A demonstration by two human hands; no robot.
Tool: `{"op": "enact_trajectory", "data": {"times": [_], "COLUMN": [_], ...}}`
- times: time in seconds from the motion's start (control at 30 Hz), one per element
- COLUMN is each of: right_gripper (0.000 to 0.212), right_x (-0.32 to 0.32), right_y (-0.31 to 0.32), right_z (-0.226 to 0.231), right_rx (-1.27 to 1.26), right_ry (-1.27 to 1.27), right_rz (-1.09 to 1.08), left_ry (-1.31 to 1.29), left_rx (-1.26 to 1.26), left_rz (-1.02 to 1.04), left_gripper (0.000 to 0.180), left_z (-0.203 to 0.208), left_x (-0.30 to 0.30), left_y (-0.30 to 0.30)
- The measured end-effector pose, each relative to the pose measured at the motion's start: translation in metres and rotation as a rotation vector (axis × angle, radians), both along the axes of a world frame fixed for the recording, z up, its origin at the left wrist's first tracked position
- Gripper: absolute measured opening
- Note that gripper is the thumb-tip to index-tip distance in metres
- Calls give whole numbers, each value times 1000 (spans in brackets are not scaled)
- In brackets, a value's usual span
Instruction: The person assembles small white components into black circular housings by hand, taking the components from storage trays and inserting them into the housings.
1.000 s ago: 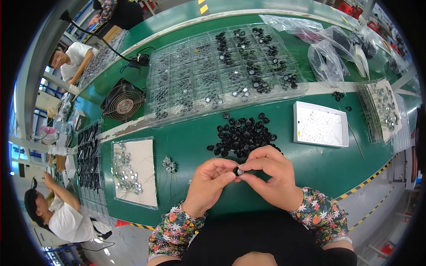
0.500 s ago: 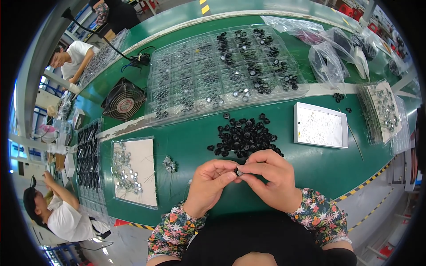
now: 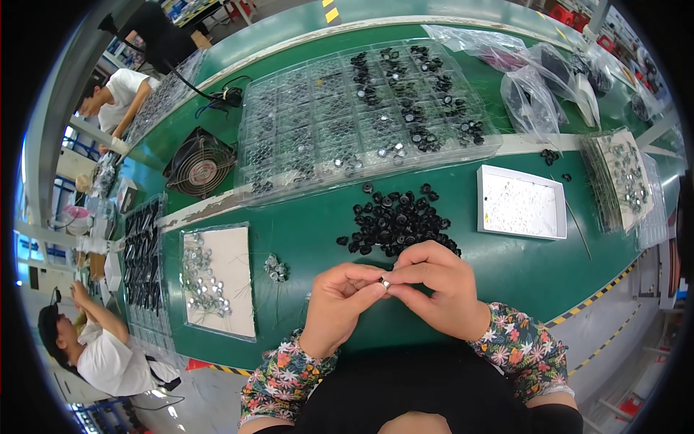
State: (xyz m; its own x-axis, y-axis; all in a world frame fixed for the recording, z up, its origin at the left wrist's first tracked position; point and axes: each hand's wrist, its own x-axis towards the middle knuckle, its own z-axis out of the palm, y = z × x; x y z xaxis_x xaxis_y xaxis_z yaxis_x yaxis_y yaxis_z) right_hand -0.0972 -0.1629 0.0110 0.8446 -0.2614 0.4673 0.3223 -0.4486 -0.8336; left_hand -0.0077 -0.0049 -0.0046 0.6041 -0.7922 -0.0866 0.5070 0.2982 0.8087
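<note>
Part [image 3: 385,283] between fingers [image 3: 406,274], labelled fan [image 3: 201,171] beyond

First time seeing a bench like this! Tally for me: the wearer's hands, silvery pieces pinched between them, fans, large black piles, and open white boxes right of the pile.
Hands: 2 (left hand, right hand)
Pinched silvery piece: 1 visible
Fan: 1
Large black pile: 1
Open white box: 1
Total: 6

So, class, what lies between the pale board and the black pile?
In the head view, a small cluster of silver parts, on the green table.
</note>
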Motion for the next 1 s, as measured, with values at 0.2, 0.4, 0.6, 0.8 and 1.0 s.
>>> {"op": "enact_trajectory", "data": {"times": [0.2,0.4,0.6,0.8,1.0], "right_gripper": [21,16,17,18,16], "right_x": [0,-4,-4,-5,-4], "right_y": [-3,0,5,9,9], "right_z": [-1,-13,-10,-7,-6], "right_rx": [235,597,710,842,948], "right_ry": [115,237,194,188,211], "right_rz": [102,190,198,210,258], "left_ry": [101,104,45,-101,-237], "left_rx": [-8,-26,-39,-31,-26], "left_rz": [12,-28,-30,-7,6], "left_gripper": [14,16,18,22,24], "left_z": [-1,-4,-5,-8,-8], "left_x": [-1,0,-1,-2,-2], "left_y": [-1,0,-1,1,4]}}
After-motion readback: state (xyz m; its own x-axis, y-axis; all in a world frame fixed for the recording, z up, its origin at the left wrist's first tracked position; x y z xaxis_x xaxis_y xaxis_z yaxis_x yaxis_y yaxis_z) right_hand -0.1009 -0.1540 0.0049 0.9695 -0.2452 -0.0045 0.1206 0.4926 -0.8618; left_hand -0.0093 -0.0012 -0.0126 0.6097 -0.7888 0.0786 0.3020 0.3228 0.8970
